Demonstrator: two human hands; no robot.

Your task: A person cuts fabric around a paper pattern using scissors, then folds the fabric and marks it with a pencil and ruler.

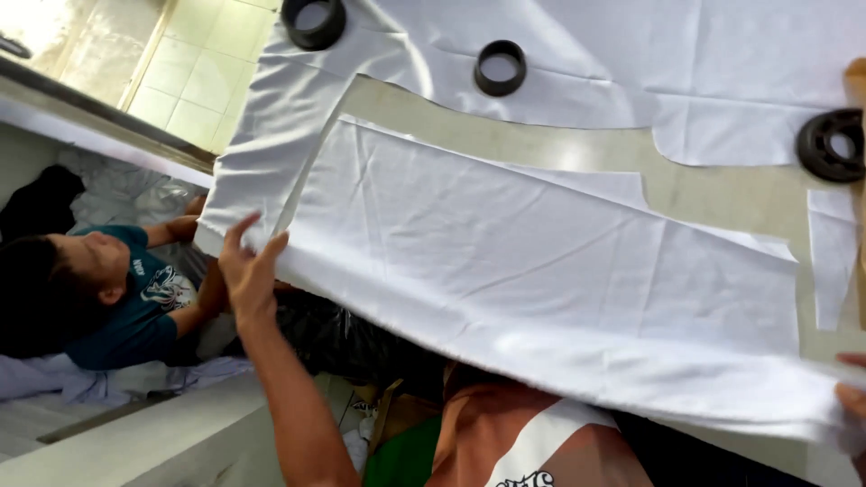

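The left hand (248,266) pinches one end of the long cut piece of white cloth (541,261), and the right hand (852,392) holds the other end at the far side, though its grip is mostly out of view, so I cannot tell how tight it is. The cloth stretches between both grips, over the worktop (722,194), with black ring weights (501,68) beyond it on the bigger white sheet (631,63). To do this well, both hands should lift together and keep the cloth flat, so it does not wrinkle or drag.
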